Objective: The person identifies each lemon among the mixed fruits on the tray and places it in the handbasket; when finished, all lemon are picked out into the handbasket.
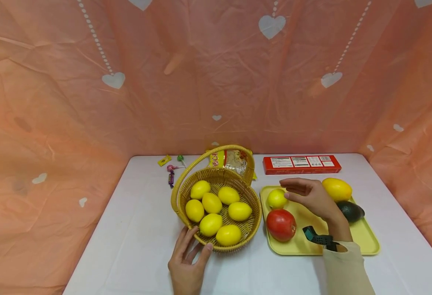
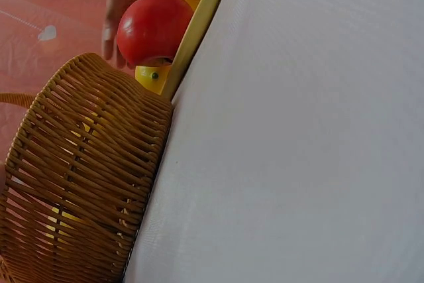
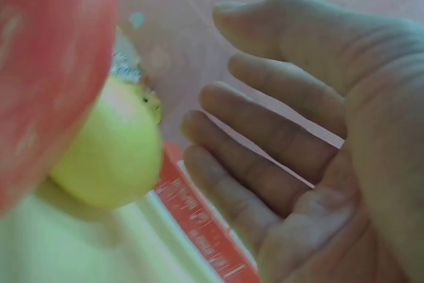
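My right hand hovers over the yellow tray, its fingers spread apart in the right wrist view. Just off its fingertips lies a yellow lemon-like fruit, with a gap between them. A large round red fruit sits in front of that one. The wicker basket stands left of the tray and holds several lemons. Its tall handle rises over it. My left hand rests its fingers against the basket's near left rim; in the left wrist view it is mostly out of frame.
On the tray's right side are a yellow mango-like fruit and a dark avocado. A red box lies behind the tray. Behind the basket is a yellow snack bag. A purple-wrapped candy and lollipops lie at the back left.
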{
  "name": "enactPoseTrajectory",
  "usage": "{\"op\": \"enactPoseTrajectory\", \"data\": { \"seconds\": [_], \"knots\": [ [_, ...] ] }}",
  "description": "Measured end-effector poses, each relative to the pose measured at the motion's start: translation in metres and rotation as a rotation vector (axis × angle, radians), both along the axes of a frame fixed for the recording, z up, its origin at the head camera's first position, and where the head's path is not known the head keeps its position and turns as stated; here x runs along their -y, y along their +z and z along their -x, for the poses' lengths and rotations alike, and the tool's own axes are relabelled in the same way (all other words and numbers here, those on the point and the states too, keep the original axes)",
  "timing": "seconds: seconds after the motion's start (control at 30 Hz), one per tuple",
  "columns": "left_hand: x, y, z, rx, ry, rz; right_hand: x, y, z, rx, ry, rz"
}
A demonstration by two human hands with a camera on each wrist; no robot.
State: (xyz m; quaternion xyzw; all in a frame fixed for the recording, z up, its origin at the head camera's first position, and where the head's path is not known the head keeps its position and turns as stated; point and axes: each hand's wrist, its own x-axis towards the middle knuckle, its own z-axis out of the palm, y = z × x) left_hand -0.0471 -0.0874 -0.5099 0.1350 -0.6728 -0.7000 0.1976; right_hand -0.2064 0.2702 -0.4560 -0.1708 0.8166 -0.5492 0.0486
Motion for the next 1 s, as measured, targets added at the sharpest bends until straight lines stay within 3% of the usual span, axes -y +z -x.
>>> {"op": "enactPoseTrajectory", "data": {
  "seconds": [0.37, 0.77, 1.0],
  "knots": [
    [0.001, -0.002, 0.001, 0.002, -0.001, 0.000, -0.003, -0.019, 0.005, 0.135, 0.030, -0.070],
    [0.001, -0.001, 0.001, 0.002, -0.002, 0.009, -0.003, -0.032, 0.009, 0.130, 0.002, -0.109],
    [0.001, -0.001, 0.001, -0.006, -0.002, 0.002, -0.003, -0.020, 0.005, 0.097, -0.061, -0.124]
  ]
}}
